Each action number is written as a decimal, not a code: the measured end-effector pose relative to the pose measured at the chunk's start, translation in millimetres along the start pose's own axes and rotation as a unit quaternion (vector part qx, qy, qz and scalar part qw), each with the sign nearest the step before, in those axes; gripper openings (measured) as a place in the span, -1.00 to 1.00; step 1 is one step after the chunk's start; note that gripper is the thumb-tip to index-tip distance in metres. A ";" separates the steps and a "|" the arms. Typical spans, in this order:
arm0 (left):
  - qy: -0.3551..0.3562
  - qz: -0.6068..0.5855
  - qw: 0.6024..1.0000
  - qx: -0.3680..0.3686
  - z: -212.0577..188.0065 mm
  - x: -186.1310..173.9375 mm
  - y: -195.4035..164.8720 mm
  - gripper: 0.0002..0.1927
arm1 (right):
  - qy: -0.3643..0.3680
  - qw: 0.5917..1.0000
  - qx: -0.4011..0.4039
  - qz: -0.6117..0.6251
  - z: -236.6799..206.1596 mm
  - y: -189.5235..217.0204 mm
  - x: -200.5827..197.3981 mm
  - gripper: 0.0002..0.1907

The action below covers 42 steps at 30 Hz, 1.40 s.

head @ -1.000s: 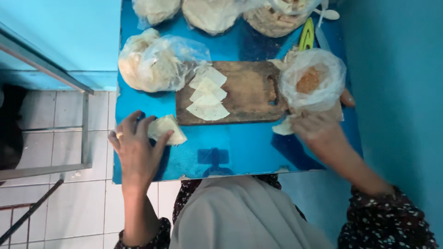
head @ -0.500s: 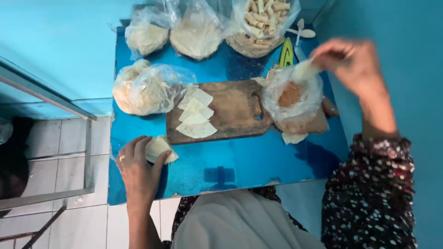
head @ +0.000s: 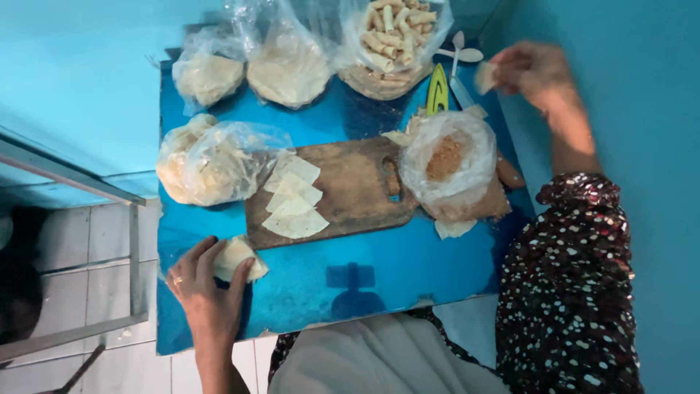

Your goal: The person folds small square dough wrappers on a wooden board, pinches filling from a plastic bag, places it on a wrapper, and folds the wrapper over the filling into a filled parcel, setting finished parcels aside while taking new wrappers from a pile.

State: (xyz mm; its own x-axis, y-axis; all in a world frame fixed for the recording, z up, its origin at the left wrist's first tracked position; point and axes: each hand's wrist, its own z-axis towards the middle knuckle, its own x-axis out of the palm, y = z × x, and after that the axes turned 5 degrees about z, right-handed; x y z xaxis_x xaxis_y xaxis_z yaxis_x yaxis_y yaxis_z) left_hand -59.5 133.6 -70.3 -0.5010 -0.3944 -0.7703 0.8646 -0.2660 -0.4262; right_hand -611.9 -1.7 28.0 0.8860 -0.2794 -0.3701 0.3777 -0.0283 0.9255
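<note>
Our right hand (head: 532, 71) had lifted away pinching what seemed a wrapper scrap (head: 484, 76); left hand (head: 208, 281) still gripped the folded pastry (head: 239, 257)

Folded wrapper (head: 237, 257): pale dough sheet, folded into a small wedge, lying on the blue table near its front left edge, under my left fingers.
Dough scrap (head: 484, 76): small pale piece, pinched in my right fingertips, raised above the table's far right side.
</note>
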 end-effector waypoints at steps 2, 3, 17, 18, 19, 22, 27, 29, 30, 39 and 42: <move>-0.001 0.001 1.000 0.002 -0.8 1.5 -0.3 -0.50 | 0.024 0.999 0.011 -0.038 2.2 -10.8 9.7 -0.78; -0.002 0.001 1.000 0.006 -1.6 2.3 -0.2 -0.50 | 0.036 0.998 0.017 -0.058 1.1 -15.6 10.4 -0.76; 0.037 0.000 0.999 0.040 -4.5 6.0 -0.7 -0.51 | 0.011 0.956 -0.171 -0.240 -36.5 -20.6 -6.4 -0.74; 0.042 -0.007 0.999 0.034 -5.3 7.4 -0.5 -0.49 | 0.020 0.959 -0.160 -0.231 -43.8 -15.7 -9.6 -0.76; 0.047 -0.013 0.998 0.029 -6.2 8.1 1.0 -0.48 | 0.021 0.957 -0.168 -0.235 -51.8 -10.7 -10.8 -0.77; 0.047 0.002 0.999 0.019 -9.0 8.5 6.0 -0.44 | 0.019 0.944 -0.206 -0.256 -79.8 10.6 -15.0 -0.82; 0.041 0.036 0.998 0.021 -11.5 11.8 11.9 -0.44 | 0.094 0.941 -0.187 -0.267 -140.3 51.8 -30.8 -0.88; 0.049 0.045 0.998 0.007 -13.7 11.1 12.3 -0.46 | 0.194 0.933 -0.173 -0.249 -163.4 55.5 -27.1 -0.86; 0.054 0.052 0.997 0.000 -13.9 10.9 12.5 -0.45 | 0.238 0.927 -0.171 -0.235 -171.1 53.1 -21.2 -0.86; 0.066 0.021 0.998 0.012 -13.7 8.5 4.5 -0.50 | 0.056 0.940 -0.056 -0.333 -230.2 22.3 15.4 -0.78; 0.068 -0.012 0.997 0.021 -11.9 5.2 -1.4 -0.51 | 0.057 0.931 -0.118 -0.342 -246.8 18.6 30.5 -0.72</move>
State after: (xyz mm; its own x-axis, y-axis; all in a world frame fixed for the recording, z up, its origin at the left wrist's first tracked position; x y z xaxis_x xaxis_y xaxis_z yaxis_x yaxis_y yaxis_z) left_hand -62.9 142.4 -79.3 -0.5098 -0.2658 -0.8182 0.8485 -0.3124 -0.4272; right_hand -511.4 226.1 14.1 0.4349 -0.1699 -0.8843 0.9001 0.0540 0.4323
